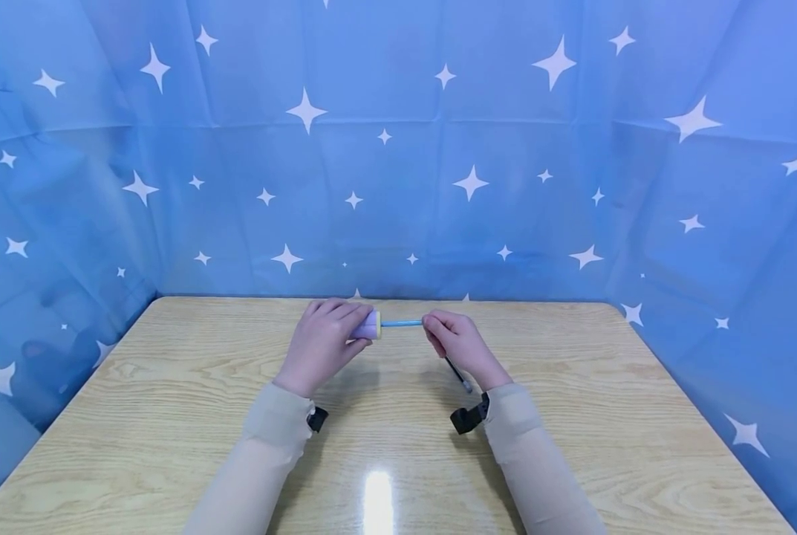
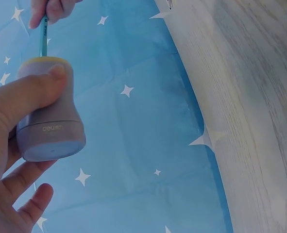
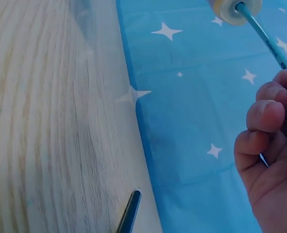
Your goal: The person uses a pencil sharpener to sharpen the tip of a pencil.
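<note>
My left hand (image 1: 324, 338) grips a purple pencil sharpener (image 2: 48, 109) with a yellow rim, thumb across its side. The sharpener lies sideways in the head view, its holed end facing right. A light blue pencil (image 1: 401, 323) runs straight into that hole, so its front end is hidden inside. With curled fingers, my right hand (image 3: 269, 116) holds the pencil's other end. Both hands are above the far part of the wooden table (image 1: 385, 401). Below the right hand shows a dark, slender pencil-like stick (image 1: 459, 375), partly hidden by the hand in the head view.
A blue curtain (image 1: 398, 223) with white stars hangs behind the table's far edge and along both sides. Black wrist cameras (image 1: 468, 417) are strapped at both beige sleeves. A bright light reflection (image 1: 378, 501) shows on the near tabletop.
</note>
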### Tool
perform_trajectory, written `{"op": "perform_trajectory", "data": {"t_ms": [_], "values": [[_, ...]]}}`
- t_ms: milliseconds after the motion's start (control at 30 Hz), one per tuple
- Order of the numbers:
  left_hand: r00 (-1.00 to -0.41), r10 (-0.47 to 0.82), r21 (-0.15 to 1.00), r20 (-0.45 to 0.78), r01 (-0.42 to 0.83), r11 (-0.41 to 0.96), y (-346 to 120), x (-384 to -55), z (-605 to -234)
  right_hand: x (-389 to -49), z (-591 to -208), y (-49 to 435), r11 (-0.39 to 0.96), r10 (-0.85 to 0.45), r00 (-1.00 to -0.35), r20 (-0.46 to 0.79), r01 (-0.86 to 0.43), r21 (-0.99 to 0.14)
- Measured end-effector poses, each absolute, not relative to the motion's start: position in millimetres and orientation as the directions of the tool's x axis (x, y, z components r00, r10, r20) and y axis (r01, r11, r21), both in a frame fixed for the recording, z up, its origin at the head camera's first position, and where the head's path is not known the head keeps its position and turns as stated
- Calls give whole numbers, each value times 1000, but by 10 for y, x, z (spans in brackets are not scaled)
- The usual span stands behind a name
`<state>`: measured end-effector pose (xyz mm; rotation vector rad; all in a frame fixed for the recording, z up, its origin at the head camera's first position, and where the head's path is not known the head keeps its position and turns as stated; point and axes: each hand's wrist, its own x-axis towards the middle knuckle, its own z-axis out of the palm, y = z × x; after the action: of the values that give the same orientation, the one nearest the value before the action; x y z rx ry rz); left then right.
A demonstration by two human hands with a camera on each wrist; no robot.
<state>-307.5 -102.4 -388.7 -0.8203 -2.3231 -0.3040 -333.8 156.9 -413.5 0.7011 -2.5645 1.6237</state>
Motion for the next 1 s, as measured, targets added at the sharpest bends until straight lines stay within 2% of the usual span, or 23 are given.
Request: {"op": "perform_trajectory", "data": {"t_ms": [133,267,633,867,1000], "values": [[-583,485,-19,652,627,779,-1020,-3082,-3893,-3338,-4145,1560,319,-351,-911,215,-332,-888],[-602,478,-17,640,611,792,-1027,-3087,-3892,-3337,-4152,1541,290,-357,-914,194,-306,-907],[-668,431,56,607,576,816,-1083,-3090,-3881,-3328,-4120,1543,417,-310,-917,251,-368,-831],[-633,452,52,628,613,788,-1072,-3082,-3851,-3324,-4129,1538,364,-304,-893,333,-431,-826],[-610,449,31,653,614,789,-1064,-3076,-3847,-3314,-4137,1511,328,-317,-887,335,-434,-839]]}}
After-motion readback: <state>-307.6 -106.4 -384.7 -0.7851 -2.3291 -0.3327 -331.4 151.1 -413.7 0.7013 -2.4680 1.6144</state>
